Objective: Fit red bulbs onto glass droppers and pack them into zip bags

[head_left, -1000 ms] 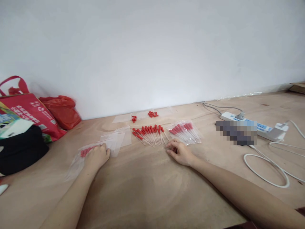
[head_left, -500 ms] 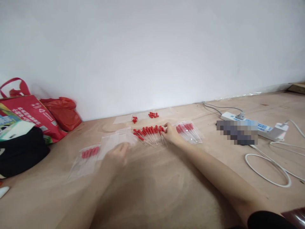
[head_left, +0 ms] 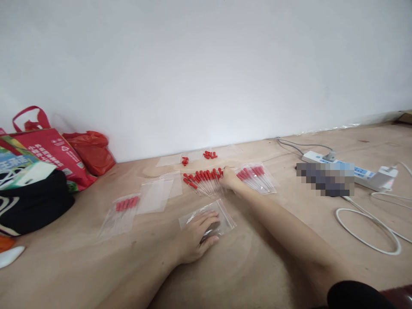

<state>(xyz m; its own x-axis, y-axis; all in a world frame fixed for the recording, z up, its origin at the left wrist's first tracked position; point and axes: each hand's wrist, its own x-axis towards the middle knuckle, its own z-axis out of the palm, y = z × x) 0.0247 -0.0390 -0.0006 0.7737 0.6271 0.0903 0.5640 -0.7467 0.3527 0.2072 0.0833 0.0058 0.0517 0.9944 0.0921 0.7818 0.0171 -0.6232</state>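
Observation:
A clear zip bag (head_left: 227, 223) lies on the wooden surface, and my left hand (head_left: 199, 234) rests on it with the fingers spread. My right hand (head_left: 229, 178) is closed at the right end of a fanned row of red-tipped sticks (head_left: 206, 178); what its fingers pinch, if anything, is hidden. Just right of that hand are bagged red-tipped sticks (head_left: 257, 177). Another bag with red-tipped sticks (head_left: 125, 206) is at the left. Flat clear bags (head_left: 154, 195) lie between it and the row. Small red caps (head_left: 210, 155) sit behind the row.
A red and green shopping bag (head_left: 54, 152), a red plastic bag (head_left: 92, 152) and a black cloth item (head_left: 38, 206) stand at the left. On the right are a power strip (head_left: 360, 171), a blurred-out dark object (head_left: 323, 180) and a white cable (head_left: 363, 249).
My left hand has moved right and nearer to me, and a clear bag now lies under it. My right hand stays by the sticks. The view has shifted slightly.

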